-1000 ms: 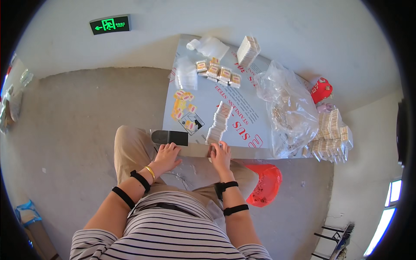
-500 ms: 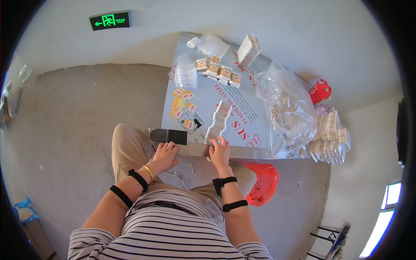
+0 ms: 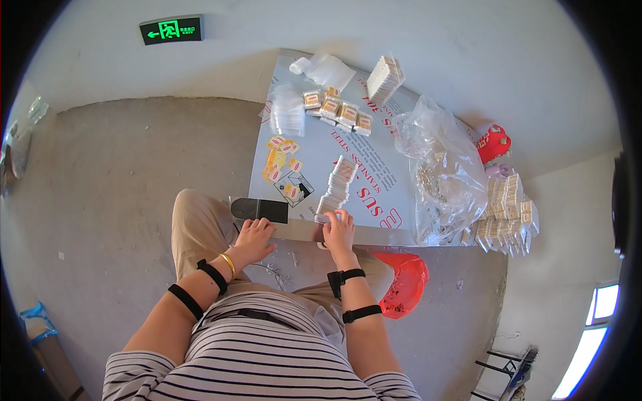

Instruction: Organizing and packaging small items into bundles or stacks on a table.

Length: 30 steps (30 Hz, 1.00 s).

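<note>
My left hand rests at the table's near edge with fingers stretched out and thumb apart. Just beyond its fingertips lies a flat black object with a rounded left end. My right hand is at the same edge, fingers apart and slightly bent, its fingertips by the near end of a long row of thin white packets. Nothing shows in its grasp, though the palm is hidden. Left of the row are scattered yellow and white printed cards and a dark-outlined printed square.
On the table, filled small packs sit beside clear plastic sleeves. A large clear bag covers the right side, with stacked packs beyond it. Below the right edge hangs a red plastic bag.
</note>
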{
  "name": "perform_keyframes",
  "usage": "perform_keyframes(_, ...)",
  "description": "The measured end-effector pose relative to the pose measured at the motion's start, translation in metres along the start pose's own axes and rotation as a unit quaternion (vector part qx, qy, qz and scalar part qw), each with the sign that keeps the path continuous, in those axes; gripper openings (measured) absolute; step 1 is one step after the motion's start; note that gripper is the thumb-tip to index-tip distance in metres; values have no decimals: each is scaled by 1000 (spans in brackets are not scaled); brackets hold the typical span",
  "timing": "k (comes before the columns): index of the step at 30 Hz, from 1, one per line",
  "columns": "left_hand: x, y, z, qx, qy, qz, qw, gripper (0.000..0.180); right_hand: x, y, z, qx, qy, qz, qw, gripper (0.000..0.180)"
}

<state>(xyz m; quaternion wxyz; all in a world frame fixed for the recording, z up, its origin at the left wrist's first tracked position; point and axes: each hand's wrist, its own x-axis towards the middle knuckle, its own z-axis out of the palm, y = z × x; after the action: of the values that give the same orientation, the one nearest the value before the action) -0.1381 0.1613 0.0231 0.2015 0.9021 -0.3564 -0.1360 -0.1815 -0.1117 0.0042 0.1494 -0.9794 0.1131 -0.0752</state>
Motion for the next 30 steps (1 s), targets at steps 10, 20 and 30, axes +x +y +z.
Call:
perform_keyframes(10, 0, -1, 0, -13, -14, -10, 1000, 54, 6, 0, 0, -2, 8, 5, 1000, 27)
perform_keyframes(20, -1, 0, -1, -11, -1, -1, 1000, 54, 10, 0, 3, -22, -4, 9, 1000, 28)
perform_keyframes(30, 0, -2, 2, -12, -3, -2, 1000, 55, 18, 2, 5, -25, 18, 2, 1000, 28)
